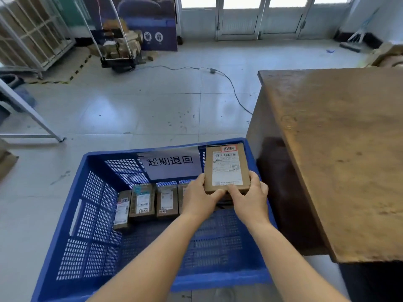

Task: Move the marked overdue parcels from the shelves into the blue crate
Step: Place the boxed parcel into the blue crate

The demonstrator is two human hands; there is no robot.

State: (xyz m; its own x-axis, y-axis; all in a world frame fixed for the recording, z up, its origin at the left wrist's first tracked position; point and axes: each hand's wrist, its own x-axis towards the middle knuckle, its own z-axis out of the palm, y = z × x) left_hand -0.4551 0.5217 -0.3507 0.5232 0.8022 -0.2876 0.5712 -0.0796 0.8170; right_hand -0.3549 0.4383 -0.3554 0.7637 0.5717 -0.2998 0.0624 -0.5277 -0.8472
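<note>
Closest to the person, two bare forearms reach out over the near rim of the big blue perforated plastic crate [65, 247] that stands on the floor. The left hand [199, 198] and the right hand [248, 195] both clasp the lower end of a small flat brown cardboard parcel [226, 167], thumbs on its top face and fingers curled under it. The parcel has a white shipping label and a red-marked sticker at its far end. It is held above the far right corner of the crate, not yet put down.

Beneath it, along the far wall, a row of similar brown parcels [141, 201] stands on edge. I think the good way is to lower this one at the right end of that row, label facing up and readable, and let go only when it rests firmly.

Behind the row, a paper sign [170, 164] hangs on the far wall. To the right is a worn wooden table [338, 149], and beyond, grey floor tiles with a cable [233, 86].
</note>
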